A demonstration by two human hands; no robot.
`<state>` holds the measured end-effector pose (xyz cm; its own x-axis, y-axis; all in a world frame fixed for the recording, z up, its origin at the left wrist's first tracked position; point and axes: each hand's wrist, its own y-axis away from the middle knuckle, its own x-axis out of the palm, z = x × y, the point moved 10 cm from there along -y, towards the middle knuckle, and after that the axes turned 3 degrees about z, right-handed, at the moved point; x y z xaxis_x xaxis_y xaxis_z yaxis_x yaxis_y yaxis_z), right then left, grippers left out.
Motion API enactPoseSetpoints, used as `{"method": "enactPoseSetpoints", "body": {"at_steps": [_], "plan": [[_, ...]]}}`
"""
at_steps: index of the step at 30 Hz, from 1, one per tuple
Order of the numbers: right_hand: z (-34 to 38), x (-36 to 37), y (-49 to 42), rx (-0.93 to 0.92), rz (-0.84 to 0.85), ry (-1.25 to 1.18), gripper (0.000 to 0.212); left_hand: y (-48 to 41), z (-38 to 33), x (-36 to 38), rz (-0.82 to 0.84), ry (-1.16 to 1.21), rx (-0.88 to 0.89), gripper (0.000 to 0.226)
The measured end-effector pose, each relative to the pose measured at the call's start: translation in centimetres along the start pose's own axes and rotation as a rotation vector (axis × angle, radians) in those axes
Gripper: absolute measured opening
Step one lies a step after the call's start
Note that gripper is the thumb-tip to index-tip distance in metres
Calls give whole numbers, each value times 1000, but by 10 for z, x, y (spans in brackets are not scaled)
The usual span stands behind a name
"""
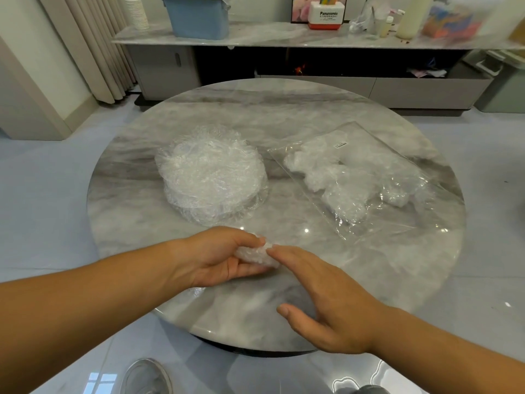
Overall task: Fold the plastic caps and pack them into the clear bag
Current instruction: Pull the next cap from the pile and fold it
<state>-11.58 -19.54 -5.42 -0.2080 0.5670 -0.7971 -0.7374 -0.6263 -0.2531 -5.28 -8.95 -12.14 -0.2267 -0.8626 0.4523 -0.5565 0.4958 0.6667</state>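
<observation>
Plastic cap [255,255] in left hand [216,260] near the table [355,251] edge.

A: On the surface [284,115], left of centre?
B: Stack of caps [211,177].
A: To its right?
B: Clear bag [377,143], lying flat, apart from the stack; bundled caps [321,172] inside it.
A: Near edge?
B: Held cap [255,255], before the stack, in the left hand [216,257]; right hand [326,297] just right of it.
A: Behind the surface?
B: Sideboard [270,38], bearing a bin [199,15] at left, a box [326,15] further right, bottles [412,15] at the far right.
</observation>
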Motion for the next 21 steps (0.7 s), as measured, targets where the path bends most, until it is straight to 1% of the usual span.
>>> {"method": "enactPoseSetpoints", "body": {"at_steps": [3, 5, 7, 8, 9, 10, 11, 12, 14, 18, 19, 21], "plan": [[-10, -8, 0, 79, -82, -72, 60, -2, -7, 1, -19, -5, 60, 36], [-27, -21, 0, 253, -206, -187, 50, -2, -13, 6, -28, -7, 109, 38], [-48, -31, 3, 491, -302, -434, 35, -2, -20, 14, -39, -16, 169, 39], [-57, -30, 4, 579, -313, -597, 26, -2, -23, 20, -40, -22, 197, 42], [-62, -26, 5, 635, -301, -758, 22, -2, -27, 25, -36, -34, 222, 45], [-65, -24, 7, 675, -283, -878, 23, -2, -30, 32, -29, -53, 244, 49], [-66, -25, 10, 697, -272, -937, 25, -3, -32, 40, -20, -75, 261, 52], [-67, -29, 13, 710, -277, -954, 28, -4, -34, 47, -12, -89, 273, 55], [-70, -42, 20, 727, -322, -899, 35, -4, -38, 63, 13, -113, 291, 55], [-80, -71, 37, 759, -416, -778, 42, -12, -41, 99, 88, -174, 308, 49], [-84, -82, 43, 763, -468, -769, 44, -15, -43, 108, 101, -211, 320, 45], [-92, -112, 57, 763, -613, -754, 47, -20, -51, 122, 81, -389, 382, 40]]}}
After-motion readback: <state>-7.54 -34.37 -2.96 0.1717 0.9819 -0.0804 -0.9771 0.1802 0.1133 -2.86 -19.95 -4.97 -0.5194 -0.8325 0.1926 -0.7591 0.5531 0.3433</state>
